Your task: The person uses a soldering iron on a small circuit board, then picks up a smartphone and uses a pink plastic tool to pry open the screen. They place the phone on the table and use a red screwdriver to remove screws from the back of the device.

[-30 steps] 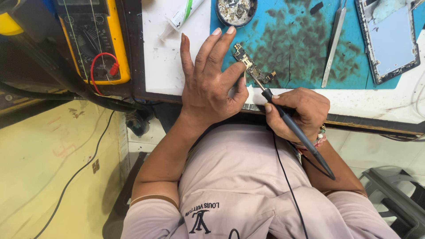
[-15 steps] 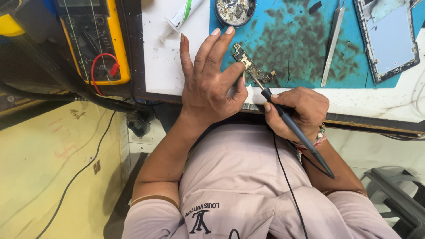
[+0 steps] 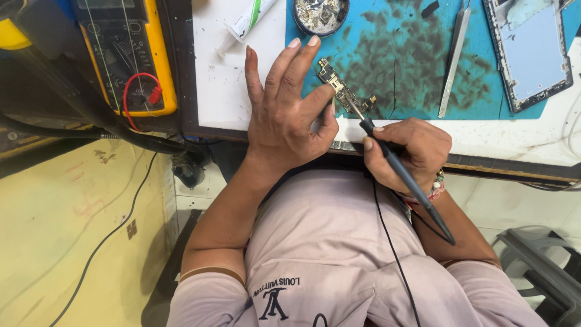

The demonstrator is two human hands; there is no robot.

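Observation:
A small narrow circuit board (image 3: 341, 91) lies on a stained blue work mat (image 3: 405, 54). My left hand (image 3: 287, 115) rests beside it with fingers spread, thumb and forefinger pinching the board's near end. My right hand (image 3: 407, 151) grips a black soldering iron (image 3: 396, 166) like a pen; its metal tip touches the board. The iron's black cord (image 3: 390, 242) runs down over my shirt.
A yellow multimeter (image 3: 124, 54) with red and black leads sits at the left. A white tube (image 3: 248, 21) and a round tin of small parts (image 3: 319, 13) lie at the top. Metal tweezers (image 3: 454, 57) and an opened phone frame (image 3: 529, 51) are at the right.

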